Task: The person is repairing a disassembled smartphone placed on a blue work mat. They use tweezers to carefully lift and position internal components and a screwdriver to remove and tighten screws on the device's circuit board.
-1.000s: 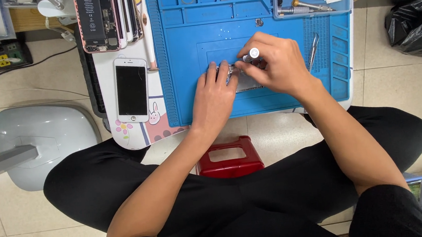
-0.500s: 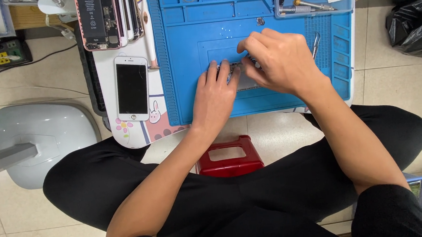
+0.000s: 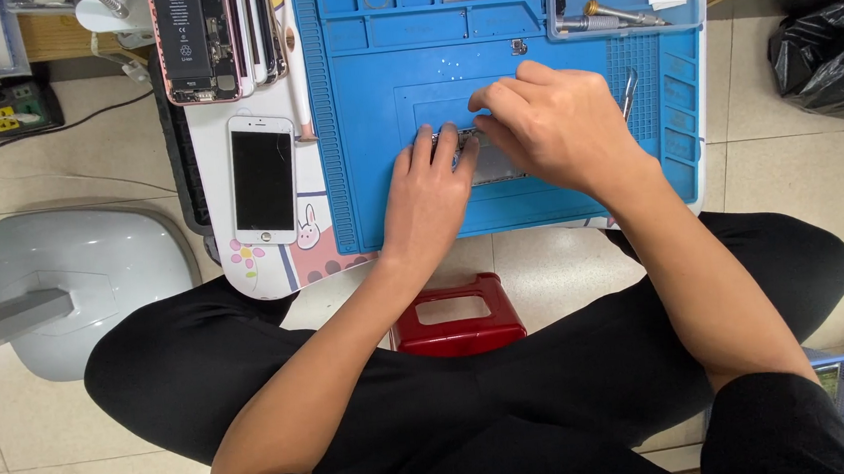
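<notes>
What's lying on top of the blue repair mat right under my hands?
On the blue mat, a small grey metal part shows between the left hand and right hand. Both hands cover most of it, so its shape and type cannot be told.

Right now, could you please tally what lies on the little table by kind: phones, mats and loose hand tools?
Whole phones, screen up: 1, the white phone.
Opened phone bodies: at least 1, the opened phone; more stacked beside it, number unclear.
Blue work mats: 1, the blue mat.
Loose tools in plain view: 2, the screwdriver and tweezers.
Total: at least 5.
</notes>
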